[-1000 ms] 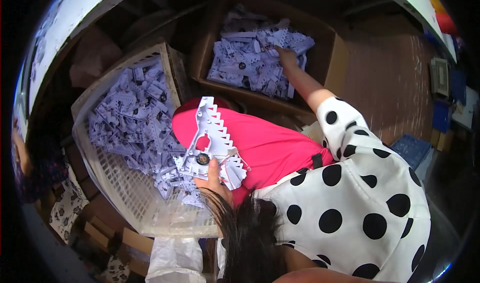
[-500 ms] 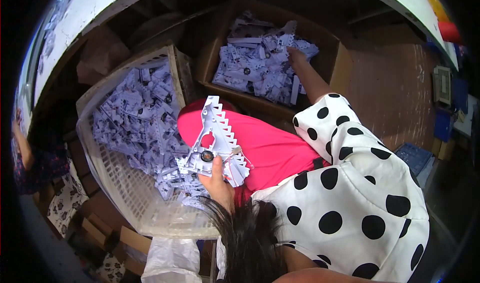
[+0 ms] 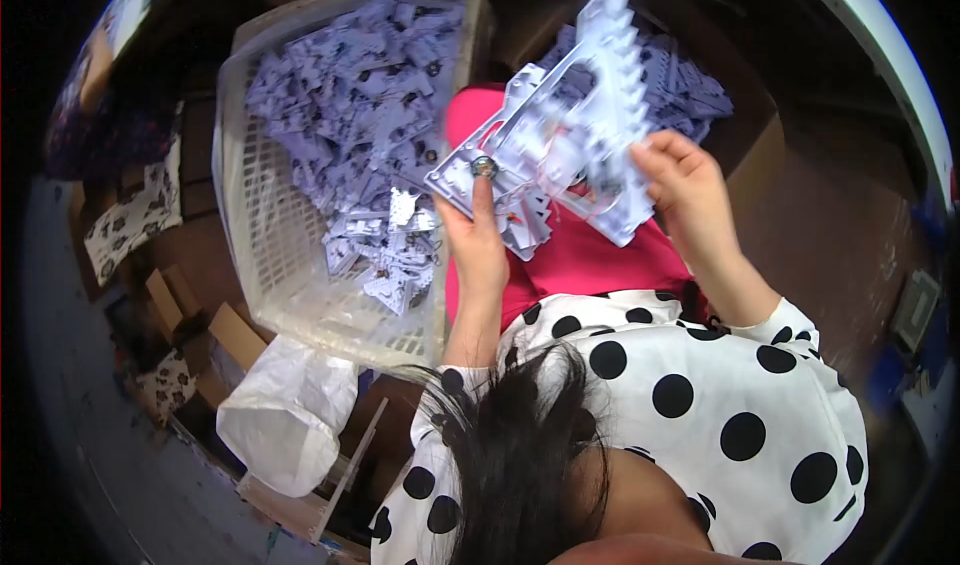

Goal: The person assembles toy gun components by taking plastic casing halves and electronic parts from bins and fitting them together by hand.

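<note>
My left hand is closed on a white plastic part with a dark round component, its thumb lying beside that component. In my right hand is a second white plastic part, with a row of sawtooth steps along one edge, gripped near its lower right side. This second part is blurred and overlaps the first one, and thin reddish wires show where they meet. Both parts are held above my lap in red cloth. Whether the two parts touch is hard to make out.
To the left stands a pale slatted plastic crate heaped with similar white parts. An open cardboard box with more parts lies beyond my right hand. A white sack sits near the crate. Another person's arm shows at far left.
My right hand has come back from the cardboard box with a white plastic part and now holds it beside the left hand's part. The view has shifted, with the crate appearing higher.
</note>
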A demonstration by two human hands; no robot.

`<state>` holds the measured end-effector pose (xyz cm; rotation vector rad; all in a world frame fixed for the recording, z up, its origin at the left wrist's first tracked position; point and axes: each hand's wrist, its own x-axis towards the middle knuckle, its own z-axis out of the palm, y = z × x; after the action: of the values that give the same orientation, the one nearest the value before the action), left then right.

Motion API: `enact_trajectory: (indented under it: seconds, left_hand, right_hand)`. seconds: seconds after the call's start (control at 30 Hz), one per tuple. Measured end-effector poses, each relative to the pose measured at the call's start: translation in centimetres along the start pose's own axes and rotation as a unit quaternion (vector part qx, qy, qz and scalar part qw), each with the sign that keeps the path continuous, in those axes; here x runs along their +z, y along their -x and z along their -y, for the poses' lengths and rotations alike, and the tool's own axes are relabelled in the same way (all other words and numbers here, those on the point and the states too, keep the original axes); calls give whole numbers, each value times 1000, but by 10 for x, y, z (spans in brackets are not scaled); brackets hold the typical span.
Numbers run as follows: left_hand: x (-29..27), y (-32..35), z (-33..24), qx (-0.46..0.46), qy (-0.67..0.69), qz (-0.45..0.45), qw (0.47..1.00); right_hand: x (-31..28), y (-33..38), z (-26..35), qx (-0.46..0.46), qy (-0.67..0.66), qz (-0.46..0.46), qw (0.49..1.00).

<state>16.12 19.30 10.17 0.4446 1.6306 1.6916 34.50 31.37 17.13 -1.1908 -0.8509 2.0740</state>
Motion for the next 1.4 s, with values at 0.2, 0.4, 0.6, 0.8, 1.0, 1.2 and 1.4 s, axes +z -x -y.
enact_trajectory:
  seconds: [0.2, 0.4, 0.6, 0.8, 1.0, 1.2, 1.4]
  left_hand:
    - [-26, 4, 2, -73, 328, 80, 938]
    - [-48, 15, 0, -80, 226, 0, 971]
    - [-108, 15, -10, -18, 132, -49, 990]
    - [-182, -32, 14, -22, 232, -175, 957]
    - [-311, -133, 98, 16, 222, -295, 929]
    - [-354, -237, 186, -87, 86, -493, 861]
    - [-435, -292, 220, -310, -334, -443, 772]
  right_hand:
    - [27, -9, -64, 37, 72, 54, 995]
    - [55, -1, -75, 32, 172, 102, 979]
    - [121, -11, -101, 5, 231, 174, 957]
    - [195, -70, -145, 72, 245, 304, 918]
    - [212, -103, -95, -72, 331, 275, 900]
    - [138, -120, -39, -187, 485, 104, 848]
    - [26, -136, -72, -28, 490, -13, 871]
